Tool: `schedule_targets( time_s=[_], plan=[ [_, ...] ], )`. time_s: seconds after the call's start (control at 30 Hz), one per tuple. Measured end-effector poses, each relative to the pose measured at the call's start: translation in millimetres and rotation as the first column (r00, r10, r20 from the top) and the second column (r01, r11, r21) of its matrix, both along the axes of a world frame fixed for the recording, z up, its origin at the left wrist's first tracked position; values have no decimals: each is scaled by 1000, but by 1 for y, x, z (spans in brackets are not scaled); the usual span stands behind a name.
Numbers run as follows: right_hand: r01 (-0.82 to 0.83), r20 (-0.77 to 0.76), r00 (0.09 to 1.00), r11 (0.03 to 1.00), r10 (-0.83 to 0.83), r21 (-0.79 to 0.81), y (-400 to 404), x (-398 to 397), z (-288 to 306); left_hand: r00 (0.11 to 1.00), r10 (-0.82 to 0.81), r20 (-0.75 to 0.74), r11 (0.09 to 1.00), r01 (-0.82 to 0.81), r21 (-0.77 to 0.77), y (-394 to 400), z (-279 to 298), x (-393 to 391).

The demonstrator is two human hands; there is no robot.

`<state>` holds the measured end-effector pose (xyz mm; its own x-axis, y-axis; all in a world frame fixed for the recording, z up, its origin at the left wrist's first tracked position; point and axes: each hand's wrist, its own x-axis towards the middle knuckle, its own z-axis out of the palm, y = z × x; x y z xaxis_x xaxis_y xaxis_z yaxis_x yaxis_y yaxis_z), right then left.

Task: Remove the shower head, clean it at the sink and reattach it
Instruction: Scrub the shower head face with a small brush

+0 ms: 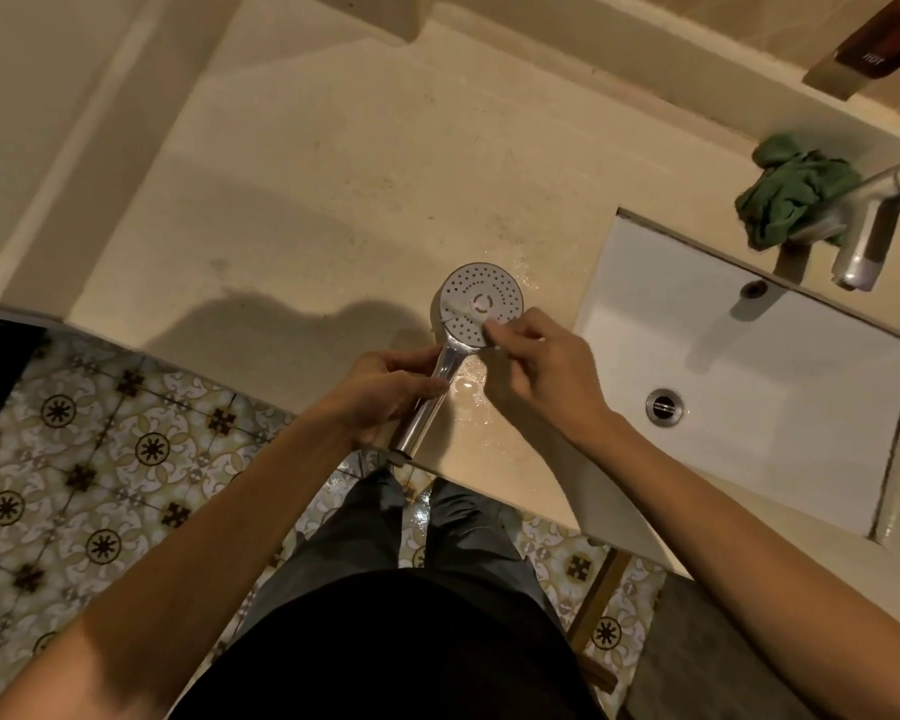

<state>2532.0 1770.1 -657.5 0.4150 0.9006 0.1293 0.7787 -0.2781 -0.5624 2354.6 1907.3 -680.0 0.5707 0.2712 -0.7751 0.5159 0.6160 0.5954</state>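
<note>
Wet beige worktop (333,200), sink (749,366) at 3 o'clock: shower head (481,309) off, face up, my left hand (385,394) gripping its handle, right hand (546,368) fingers pinched at its face, contents unclear; cleaning underway, reattaching left.

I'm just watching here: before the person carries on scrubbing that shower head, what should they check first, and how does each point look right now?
1. Round chrome shower head held steady: ok, the left hand grips its handle.
2. Nozzle face turned up: ok.
3. Right hand on the face: ok; whether it pinches a tool, cannot tell.
4. Work done over the white rectangular sink basin: not ok, it is over the wet beige counter.
5. Chrome tap running: cannot tell.
6. Crumpled green cloth nearby: ok, beside the tap.
</note>
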Motion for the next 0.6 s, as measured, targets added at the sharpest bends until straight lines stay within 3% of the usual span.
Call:
schedule_targets(
  time_s=[0.03,0.13,0.23,0.33,0.47,0.57,0.6],
  plan=[
    [-31,27,999,1000,31,-2,-1,2,0,1000,1,4,1000,-1,-10,0,1,0],
    [119,25,993,993,-119,25,-1,11,-2,1000,9,21,1000,-8,-21,1,0,-1],
    [-22,78,997,1000,20,21,-4,10,-2,999,22,30,999,-21,-46,1,1,-2],
    [69,43,997,997,-71,28,-4,9,0,999,41,24,998,-40,-58,1,0,-2],
    [-104,111,988,995,103,5,-3,4,4,997,68,38,994,-64,-90,0,0,-2],
    [89,120,988,995,-94,44,-1,19,1,996,82,45,993,-79,-84,2,1,2],
    [67,123,990,997,-71,35,-2,17,1,995,88,36,993,-85,-79,2,0,2]
  ],
)
